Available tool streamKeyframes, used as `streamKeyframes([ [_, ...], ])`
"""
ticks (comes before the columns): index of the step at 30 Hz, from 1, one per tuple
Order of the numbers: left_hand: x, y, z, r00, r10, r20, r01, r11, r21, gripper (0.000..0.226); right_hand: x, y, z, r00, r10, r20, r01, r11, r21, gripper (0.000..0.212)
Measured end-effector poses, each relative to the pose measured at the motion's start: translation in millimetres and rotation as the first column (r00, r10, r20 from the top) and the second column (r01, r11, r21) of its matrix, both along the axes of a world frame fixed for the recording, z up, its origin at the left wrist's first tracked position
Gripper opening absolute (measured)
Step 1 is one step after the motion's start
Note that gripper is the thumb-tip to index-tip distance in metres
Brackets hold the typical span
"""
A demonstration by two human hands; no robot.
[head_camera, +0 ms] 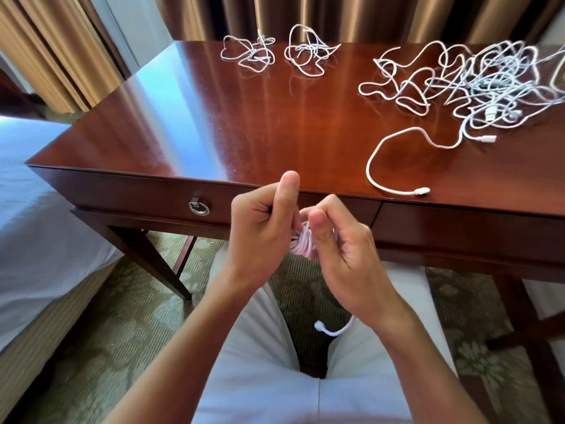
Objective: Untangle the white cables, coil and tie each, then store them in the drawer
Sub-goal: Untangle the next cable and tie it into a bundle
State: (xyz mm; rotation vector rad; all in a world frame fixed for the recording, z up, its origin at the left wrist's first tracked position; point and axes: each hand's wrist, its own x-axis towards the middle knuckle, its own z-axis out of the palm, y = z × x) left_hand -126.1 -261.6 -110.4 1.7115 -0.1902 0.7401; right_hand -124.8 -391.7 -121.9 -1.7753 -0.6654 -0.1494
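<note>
Coiled white cable (301, 241) pinched between left hand (263, 221) and right hand (339, 237), both curled round it, just in front of the drawer (137, 194); loose plug end (319, 325) hangs below right wrist, so right hand is nearer for the tie-off; drawer closed.

**No readable text**

No words, labels, brand marks, numbers or signs can be read anywhere in the view. The cable plugs (489, 113) on the desk (244, 117) are too small and blurred to show any marking, and the drawer front (122, 194) bears only a plain metal ring pull (198, 207).
</note>
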Motion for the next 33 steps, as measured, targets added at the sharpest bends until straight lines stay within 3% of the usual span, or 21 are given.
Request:
streamKeyframes([
  [3, -5.8, 13.0, -3.0, 0.973, -0.194, -0.122, 0.208, 0.971, 0.113, 0.017, -0.6, -0.4, 6.4, 1.0, -0.031, 0.007, 0.03, 0.997, 0.066, 0.028],
  [4, -7.6, 19.2, -4.5, 0.946, -0.275, -0.172, 0.3, 0.942, 0.147, 0.014, 1.2, -2.4, 7.7, 0.999, -0.038, 0.006, 0.038, 0.997, 0.064, 0.026],
  [6, -10.2, 31.0, -6.8, 0.875, -0.377, -0.304, 0.437, 0.885, 0.16, 0.03, 5.6, -8.6, 8.6, 0.999, -0.044, 0.001, 0.044, 0.998, 0.052, 0.025],
  [10, -14.0, 46.6, 0.7, 0.756, -0.432, -0.491, 0.564, 0.811, 0.154, 0.021, 9.3, -15.5, 10.6, 0.999, -0.019, 0.036, 0.019, 1.0, 0.002, 0.031],
  [15, -8.6, 54.6, 7.7, 0.845, -0.31, -0.436, 0.509, 0.715, 0.479, 0.008, 17.4, -25.4, 11.4, 0.998, 0.057, 0.028, -0.053, 0.99, -0.132, 0.033],
  [17, -8.8, 54.1, 8.2, 0.865, -0.301, -0.402, 0.492, 0.663, 0.564, 0.009, 24.6, -31.4, 16.0, 0.986, 0.149, -0.078, -0.162, 0.965, -0.207, 0.033],
  [19, -11.3, 51.1, 8.0, 0.863, -0.337, -0.376, 0.504, 0.616, 0.606, 0.012, 30.2, -36.7, 21.6, 0.924, 0.285, -0.257, -0.334, 0.927, -0.173, 0.03],
  [21, -13.5, 50.6, 8.6, 0.855, -0.386, -0.346, 0.518, 0.625, 0.584, 0.01, 33.6, -39.7, 24.5, 0.845, 0.375, -0.382, -0.418, 0.908, -0.031, 0.025],
  [23, -13.0, 51.2, 9.7, 0.859, -0.406, -0.313, 0.512, 0.655, 0.555, 0.011, 35.0, -39.2, 21.5, 0.825, 0.374, -0.424, -0.388, 0.92, 0.057, 0.022],
  [29, -12.2, 49.9, 4.8, 0.805, -0.497, -0.323, 0.593, 0.668, 0.449, 0.013, 38.3, -34.8, -3.5, 0.741, 0.428, -0.517, -0.395, 0.901, 0.18, 0.034],
  [33, -11.0, 42.2, -1.1, 0.87, -0.413, -0.268, 0.486, 0.81, 0.329, 0.012, 31.8, -22.0, -8.9, 0.741, 0.368, -0.562, -0.279, 0.93, 0.24, 0.02],
])
